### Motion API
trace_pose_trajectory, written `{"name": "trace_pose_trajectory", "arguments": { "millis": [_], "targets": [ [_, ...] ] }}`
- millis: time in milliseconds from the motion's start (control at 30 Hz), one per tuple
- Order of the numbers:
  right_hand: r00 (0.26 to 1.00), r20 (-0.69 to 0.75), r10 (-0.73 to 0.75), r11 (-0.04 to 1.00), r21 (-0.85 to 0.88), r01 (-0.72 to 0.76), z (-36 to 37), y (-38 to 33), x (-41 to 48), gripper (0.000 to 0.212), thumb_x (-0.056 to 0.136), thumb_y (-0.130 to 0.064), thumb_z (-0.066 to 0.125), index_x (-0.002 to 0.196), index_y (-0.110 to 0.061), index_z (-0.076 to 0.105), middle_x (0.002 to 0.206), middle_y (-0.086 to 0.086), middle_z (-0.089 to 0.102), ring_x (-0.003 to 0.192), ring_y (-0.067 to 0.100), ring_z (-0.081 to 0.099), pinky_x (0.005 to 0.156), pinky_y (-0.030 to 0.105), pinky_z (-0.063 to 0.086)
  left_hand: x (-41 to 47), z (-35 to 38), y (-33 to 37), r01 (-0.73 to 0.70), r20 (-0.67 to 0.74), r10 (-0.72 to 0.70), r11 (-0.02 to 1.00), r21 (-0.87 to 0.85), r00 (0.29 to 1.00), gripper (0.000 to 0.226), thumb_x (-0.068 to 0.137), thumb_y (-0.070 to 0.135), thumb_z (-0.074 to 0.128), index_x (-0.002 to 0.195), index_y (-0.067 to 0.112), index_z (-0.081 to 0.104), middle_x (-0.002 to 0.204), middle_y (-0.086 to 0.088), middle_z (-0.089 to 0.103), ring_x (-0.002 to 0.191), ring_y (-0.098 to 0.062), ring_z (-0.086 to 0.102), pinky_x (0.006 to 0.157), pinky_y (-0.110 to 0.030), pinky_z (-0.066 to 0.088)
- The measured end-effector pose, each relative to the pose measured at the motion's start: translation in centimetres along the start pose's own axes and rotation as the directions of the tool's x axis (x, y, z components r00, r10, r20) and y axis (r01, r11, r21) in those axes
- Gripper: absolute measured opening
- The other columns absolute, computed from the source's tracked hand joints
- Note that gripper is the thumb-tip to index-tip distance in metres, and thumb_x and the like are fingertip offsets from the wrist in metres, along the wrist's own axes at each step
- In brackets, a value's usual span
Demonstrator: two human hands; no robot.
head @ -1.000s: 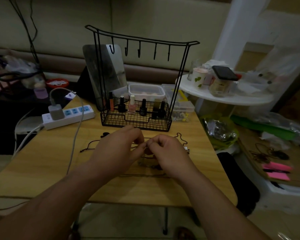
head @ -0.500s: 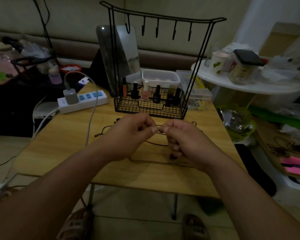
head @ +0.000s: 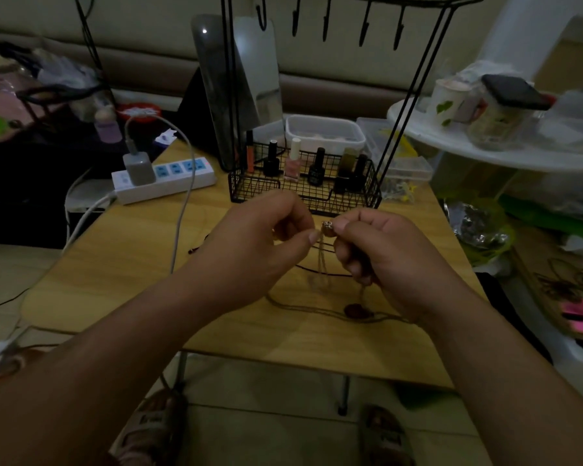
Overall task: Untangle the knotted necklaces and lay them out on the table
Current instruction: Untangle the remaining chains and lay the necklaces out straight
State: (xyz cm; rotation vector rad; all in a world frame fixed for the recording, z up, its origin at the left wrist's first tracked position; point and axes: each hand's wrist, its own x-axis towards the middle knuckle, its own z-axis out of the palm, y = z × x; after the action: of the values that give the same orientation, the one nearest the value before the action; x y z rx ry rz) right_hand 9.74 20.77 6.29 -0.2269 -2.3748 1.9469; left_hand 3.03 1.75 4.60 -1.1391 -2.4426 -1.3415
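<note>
Both hands are pinching the tan cord necklace (head: 322,260). The right hand (head: 384,250) is nipping its small metal bead (head: 327,225) between thumb and forefinger, and the left hand (head: 260,243) is pinching the cord just beside it. The other fingers are curling in. Below the grip the cord's strands are hanging down to the wooden table (head: 115,264), where the rest is lying in loops toward the person with a dark reddish pendant (head: 355,311) on it. A black cord necklace (head: 320,271) is lying on the table under the hands and is partly hidden by them.

Just beyond the grip a black wire basket (head: 249,190) is holding a row of upright nail polish bottles (head: 317,169), one of them pink (head: 293,159). Behind it a clear plastic tub (head: 323,132) is holding pale contents too blurred to name. To the right a lidded clear box (head: 398,156) is showing something yellow inside.

Left of the grip a white power strip (head: 169,176) is carrying a grey charger (head: 138,168), and its cable (head: 186,196) is trailing across the table. Farther right a round white shelf (head: 485,156) is bearing a mug (head: 448,102) and a black-lidded jar (head: 505,109).
</note>
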Motion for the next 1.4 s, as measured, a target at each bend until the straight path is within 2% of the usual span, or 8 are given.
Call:
{"name": "trace_pose_trajectory", "arguments": {
  "millis": [200, 367, 533, 833, 1033, 1167, 1267, 1400],
  "targets": [
    [0.999, -0.045, -0.022, 0.998, -0.067, 0.019, 0.9, 0.1, 0.0, 0.025, 0.102, -0.023, 0.059, 0.083, -0.015, 0.073, 0.065, -0.001, 0.066, 0.053, 0.012, 0.051, 0.048, 0.024, 0.040, 0.0, 0.4, 0.0, -0.013, -0.020, 0.014, 0.999, 0.037, 1.000, 0.008, 0.092, 0.035, 0.071, 0.093, 0.027, 0.068, 0.085, 0.012, 0.064, 0.084, -0.011, 0.061, 0.070, -0.029, 0.050],
    [0.998, -0.051, -0.034, 0.990, -0.136, 0.026, 1.1, 0.0, 0.1, 0.023, 0.101, -0.024, 0.061, 0.084, -0.014, 0.073, 0.063, -0.001, 0.066, 0.049, 0.008, 0.049, 0.046, 0.018, 0.039, 0.2, 0.4, -0.6, -0.009, -0.009, 0.010, 0.998, 0.061, 1.000, 0.006, 0.095, 0.032, 0.067, 0.094, 0.026, 0.068, 0.084, 0.013, 0.063, 0.082, -0.010, 0.060, 0.068, -0.025, 0.048],
    [0.995, -0.074, -0.072, 0.960, -0.277, 0.049, 1.1, 0.0, 0.7, 0.022, 0.097, -0.031, 0.064, 0.084, -0.016, 0.074, 0.055, -0.007, 0.054, 0.047, 0.003, 0.042, 0.054, 0.028, 0.036, 0.7, 0.1, -1.2, -0.054, 0.041, 0.049, 0.988, 0.146, 0.998, 0.016, 0.094, 0.035, 0.059, 0.101, 0.026, 0.070, 0.091, 0.014, 0.064, 0.086, -0.006, 0.059, 0.073, -0.034, 0.052],
    [1.000, 0.003, -0.016, 0.973, -0.232, 0.017, 1.1, -0.3, 0.4, 0.029, 0.102, -0.029, 0.055, 0.084, -0.020, 0.075, 0.057, -0.005, 0.053, 0.049, 0.005, 0.041, 0.046, 0.017, 0.034, 0.5, -0.6, -1.5, -0.047, 0.085, 0.040, 0.996, 0.081, 0.996, 0.009, 0.097, 0.027, 0.062, 0.093, 0.022, 0.069, 0.083, 0.008, 0.066, 0.079, -0.013, 0.061, 0.068, -0.038, 0.050],
    [0.995, 0.098, 0.009, 0.990, -0.144, 0.005, 1.1, -0.4, 0.2, 0.021, 0.101, -0.020, 0.058, 0.085, -0.018, 0.072, 0.061, -0.002, 0.056, 0.047, 0.003, 0.041, 0.045, 0.016, 0.033, 0.2, -0.8, -1.5, 0.019, 0.103, -0.015, 0.999, -0.041, 0.995, 0.009, 0.099, 0.020, 0.065, 0.091, 0.021, 0.068, 0.075, 0.005, 0.064, 0.069, -0.012, 0.058, 0.058, -0.024, 0.045],
    [0.994, 0.106, -0.016, 0.985, -0.170, 0.034, 1.1, -0.4, 0.3, 0.015, 0.100, -0.020, 0.062, 0.092, -0.013, 0.072, 0.063, -0.003, 0.060, 0.047, -0.001, 0.045, 0.046, 0.013, 0.036, 0.2, -0.8, -1.6, 0.031, 0.100, -0.024, 0.997, -0.071, 0.995, 0.006, 0.099, 0.019, 0.066, 0.094, 0.021, 0.069, 0.077, 0.005, 0.065, 0.071, -0.013, 0.060, 0.058, -0.024, 0.046],
    [0.997, 0.077, -0.012, 0.978, -0.205, 0.028, 1.1, -0.3, 0.4, 0.020, 0.103, -0.023, 0.058, 0.094, -0.015, 0.073, 0.064, -0.002, 0.063, 0.048, 0.002, 0.046, 0.047, 0.016, 0.036, 0.2, -0.7, -1.4, 0.059, 0.107, -0.045, 0.989, -0.132, 0.993, 0.003, 0.098, 0.019, 0.069, 0.098, 0.021, 0.069, 0.083, 0.012, 0.068, 0.079, -0.004, 0.065, 0.066, -0.013, 0.046],
    [0.998, 0.062, -0.016, 0.979, -0.200, 0.028, 1.2, -0.3, 0.4, 0.023, 0.104, -0.023, 0.055, 0.095, -0.014, 0.074, 0.066, 0.000, 0.066, 0.051, 0.007, 0.047, 0.047, 0.017, 0.037, 0.5, -0.7, -1.3, 0.081, 0.119, -0.063, 0.985, -0.153, 0.991, 0.002, 0.097, 0.023, 0.071, 0.098, 0.024, 0.069, 0.090, 0.011, 0.071, 0.090, -0.009, 0.068, 0.072, -0.016, 0.051]
  ]
}}
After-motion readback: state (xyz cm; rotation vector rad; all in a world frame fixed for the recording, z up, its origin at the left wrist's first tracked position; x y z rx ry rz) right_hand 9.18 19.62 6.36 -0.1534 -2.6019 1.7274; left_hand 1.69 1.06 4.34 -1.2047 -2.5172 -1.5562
